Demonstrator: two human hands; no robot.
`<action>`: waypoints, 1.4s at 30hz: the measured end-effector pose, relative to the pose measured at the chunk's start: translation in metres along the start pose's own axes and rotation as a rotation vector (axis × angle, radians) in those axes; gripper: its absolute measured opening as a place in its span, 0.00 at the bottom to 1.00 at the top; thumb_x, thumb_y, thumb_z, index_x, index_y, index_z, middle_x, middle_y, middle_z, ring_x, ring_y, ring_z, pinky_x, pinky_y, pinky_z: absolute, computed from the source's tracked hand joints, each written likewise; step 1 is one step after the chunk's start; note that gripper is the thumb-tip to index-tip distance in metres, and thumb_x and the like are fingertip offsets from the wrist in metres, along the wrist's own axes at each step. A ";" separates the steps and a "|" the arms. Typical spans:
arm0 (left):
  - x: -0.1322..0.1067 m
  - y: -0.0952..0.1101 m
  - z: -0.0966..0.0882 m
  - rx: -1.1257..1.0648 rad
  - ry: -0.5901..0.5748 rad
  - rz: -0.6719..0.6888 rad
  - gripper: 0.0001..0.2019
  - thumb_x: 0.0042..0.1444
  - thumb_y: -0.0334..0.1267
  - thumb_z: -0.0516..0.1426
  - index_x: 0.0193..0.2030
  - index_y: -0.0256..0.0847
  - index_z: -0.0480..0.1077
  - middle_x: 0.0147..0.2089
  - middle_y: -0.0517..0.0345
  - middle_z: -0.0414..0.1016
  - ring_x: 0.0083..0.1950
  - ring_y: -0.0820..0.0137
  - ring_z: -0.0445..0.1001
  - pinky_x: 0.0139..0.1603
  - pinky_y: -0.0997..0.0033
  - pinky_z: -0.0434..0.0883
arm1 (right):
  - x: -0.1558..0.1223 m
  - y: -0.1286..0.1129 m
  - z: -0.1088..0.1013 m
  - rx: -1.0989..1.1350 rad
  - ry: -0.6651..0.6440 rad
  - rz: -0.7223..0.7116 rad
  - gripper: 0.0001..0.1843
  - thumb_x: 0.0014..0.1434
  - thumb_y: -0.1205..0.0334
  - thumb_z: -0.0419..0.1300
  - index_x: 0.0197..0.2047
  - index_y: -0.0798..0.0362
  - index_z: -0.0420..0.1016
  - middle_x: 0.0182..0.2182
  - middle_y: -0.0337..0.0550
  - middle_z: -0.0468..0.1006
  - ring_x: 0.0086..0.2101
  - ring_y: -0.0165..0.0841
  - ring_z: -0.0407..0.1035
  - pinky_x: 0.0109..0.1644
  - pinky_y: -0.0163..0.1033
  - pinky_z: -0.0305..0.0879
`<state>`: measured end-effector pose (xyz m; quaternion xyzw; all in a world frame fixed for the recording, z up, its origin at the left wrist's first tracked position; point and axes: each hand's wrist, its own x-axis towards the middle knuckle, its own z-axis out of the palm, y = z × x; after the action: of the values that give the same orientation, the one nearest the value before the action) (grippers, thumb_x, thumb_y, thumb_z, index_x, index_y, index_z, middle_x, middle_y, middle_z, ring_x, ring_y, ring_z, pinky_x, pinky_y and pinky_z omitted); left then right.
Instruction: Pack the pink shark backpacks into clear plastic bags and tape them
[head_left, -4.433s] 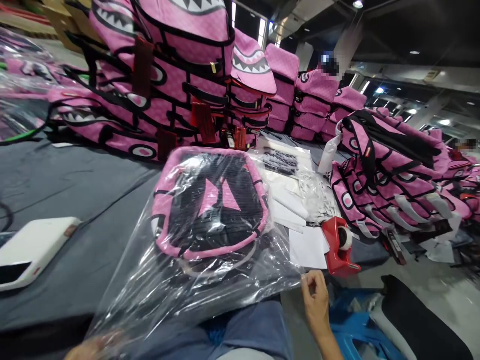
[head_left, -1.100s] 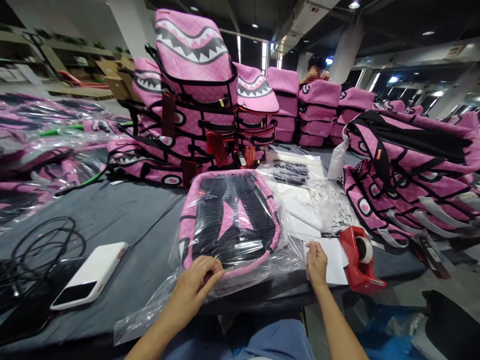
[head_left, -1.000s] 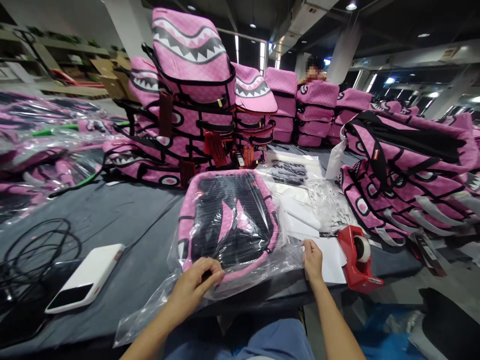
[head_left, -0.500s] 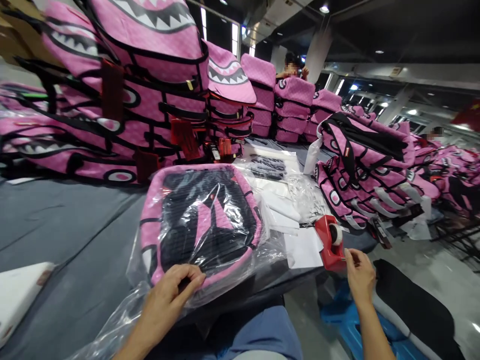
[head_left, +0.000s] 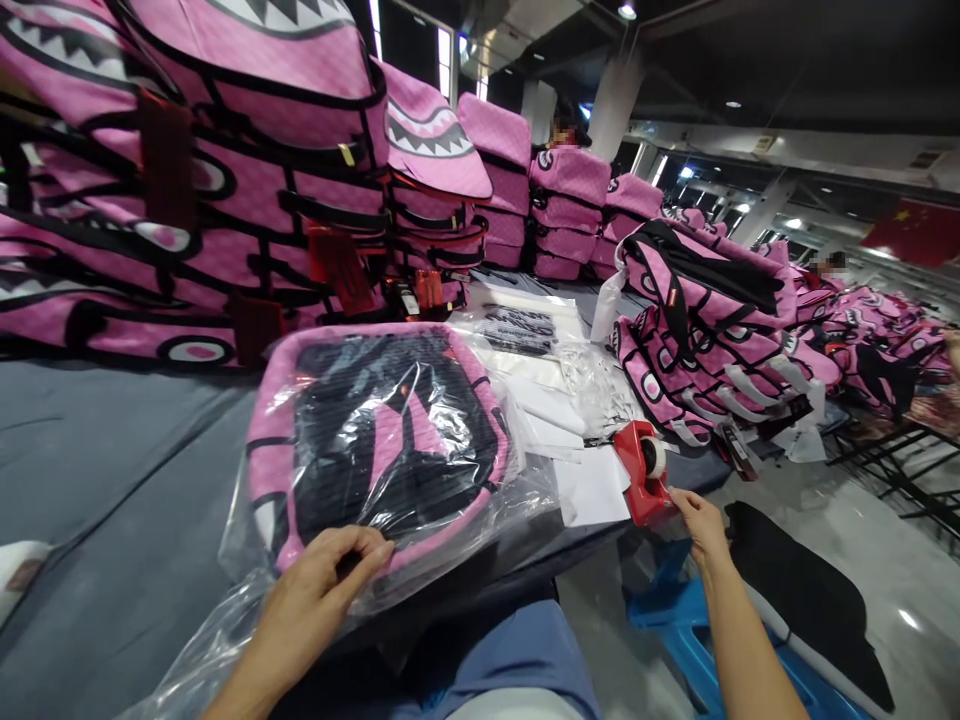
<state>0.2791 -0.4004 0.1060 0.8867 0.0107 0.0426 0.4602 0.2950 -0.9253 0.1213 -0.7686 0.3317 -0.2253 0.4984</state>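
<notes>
A pink and black backpack [head_left: 259, 440] lies flat on the dark cloth-covered table, inside a clear plastic bag [head_left: 525, 495]. At the backpack's near edge, my left hand [head_left: 334, 570] is closed, thumb and fingers pinched on the plastic. Off to the right, a red tape dispenser [head_left: 637, 490] with a roll of tape [head_left: 655, 458] stands by the table's edge. My right hand [head_left: 699, 522] is at its front end, fingertips pinched together on the tape end, though the tape itself barely shows.
Stacked pink backpacks [head_left: 247, 200] rise behind on the left, with another pile [head_left: 697, 330] to the right. White papers [head_left: 589, 485] and plastic packets [head_left: 517, 330] lie between. A blue stool [head_left: 675, 620] and a dark pad [head_left: 802, 600] are below on the right. Another person is at the back.
The view has swung slightly to the right, so things sit further left. My right hand stays at the dispenser's front end, and my left hand still pinches the plastic.
</notes>
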 end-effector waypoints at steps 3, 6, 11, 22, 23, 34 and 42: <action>0.001 0.002 -0.001 0.012 -0.020 0.019 0.32 0.51 0.74 0.52 0.24 0.45 0.74 0.35 0.52 0.82 0.37 0.58 0.78 0.40 0.63 0.75 | 0.001 -0.002 0.003 -0.005 0.030 -0.049 0.31 0.28 0.32 0.68 0.23 0.52 0.78 0.24 0.47 0.79 0.29 0.40 0.68 0.33 0.43 0.62; 0.001 0.003 0.000 0.031 -0.011 0.027 0.29 0.53 0.70 0.52 0.24 0.46 0.73 0.34 0.53 0.81 0.36 0.58 0.78 0.40 0.63 0.75 | -0.013 0.006 -0.006 -0.043 0.086 -0.125 0.28 0.31 0.34 0.69 0.24 0.51 0.77 0.27 0.48 0.80 0.33 0.42 0.70 0.37 0.44 0.64; 0.001 0.004 0.003 0.052 0.011 0.018 0.28 0.52 0.69 0.51 0.23 0.46 0.72 0.33 0.52 0.81 0.37 0.58 0.78 0.39 0.62 0.73 | -0.038 0.044 -0.013 0.348 -0.069 -0.012 0.23 0.43 0.41 0.73 0.28 0.48 0.70 0.21 0.38 0.73 0.24 0.35 0.66 0.27 0.38 0.62; -0.001 0.011 0.003 -0.019 -0.004 0.036 0.22 0.56 0.61 0.52 0.22 0.46 0.68 0.30 0.56 0.77 0.35 0.62 0.74 0.39 0.64 0.70 | -0.159 -0.043 0.111 0.569 -1.126 0.086 0.23 0.59 0.41 0.69 0.34 0.49 0.64 0.21 0.27 0.56 0.20 0.24 0.46 0.25 0.31 0.47; -0.001 0.012 0.003 -0.023 -0.003 0.037 0.22 0.57 0.60 0.52 0.23 0.46 0.68 0.30 0.57 0.77 0.35 0.62 0.74 0.39 0.64 0.70 | -0.163 -0.067 0.119 0.458 -1.254 -0.069 0.22 0.62 0.41 0.66 0.34 0.49 0.65 0.21 0.29 0.59 0.21 0.25 0.49 0.26 0.32 0.49; 0.000 0.016 0.005 -0.061 -0.024 0.001 0.19 0.57 0.57 0.51 0.25 0.46 0.65 0.32 0.55 0.75 0.38 0.58 0.72 0.43 0.59 0.67 | -0.151 -0.192 0.232 -0.871 -1.508 -1.326 0.11 0.59 0.61 0.72 0.35 0.51 0.72 0.26 0.33 0.71 0.28 0.29 0.64 0.31 0.35 0.45; 0.000 0.004 0.009 -0.036 -0.049 0.038 0.20 0.59 0.57 0.51 0.25 0.46 0.66 0.33 0.55 0.76 0.39 0.59 0.73 0.43 0.60 0.68 | -0.139 -0.183 0.218 -0.664 -1.087 -0.996 0.15 0.58 0.61 0.74 0.37 0.51 0.70 0.25 0.30 0.70 0.27 0.28 0.64 0.32 0.33 0.51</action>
<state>0.2803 -0.4095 0.1041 0.8792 -0.0182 0.0300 0.4751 0.4007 -0.6368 0.1993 -0.9362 -0.2886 0.0946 0.1770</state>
